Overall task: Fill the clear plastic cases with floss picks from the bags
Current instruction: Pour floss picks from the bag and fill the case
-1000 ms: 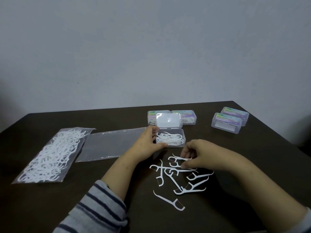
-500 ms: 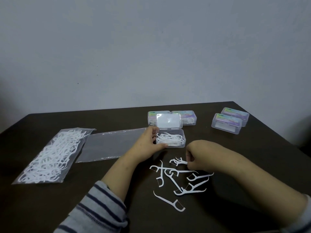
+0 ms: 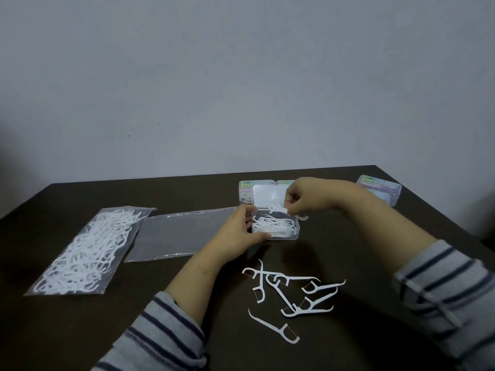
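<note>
An open clear plastic case (image 3: 294, 231) holding several white floss picks sits mid-table, its lid (image 3: 267, 195) standing up behind. My left hand (image 3: 238, 231) grips the case's left side. My right hand (image 3: 302, 199) hovers over the case and pinches a floss pick or two (image 3: 278, 209) just above its contents. Several loose floss picks (image 3: 292, 293) lie scattered on the dark table in front of the case. A bag full of floss picks (image 3: 85, 250) lies at the left.
An empty flat clear bag (image 3: 182, 231) lies between the full bag and the case. Closed cases with coloured labels stand behind the open one (image 3: 245, 190) and at the back right (image 3: 380, 187). The table's right edge runs diagonally near my right sleeve.
My right hand picked floss picks from the loose pile and lifted them up and back over the open case. My left hand stayed on the case.
</note>
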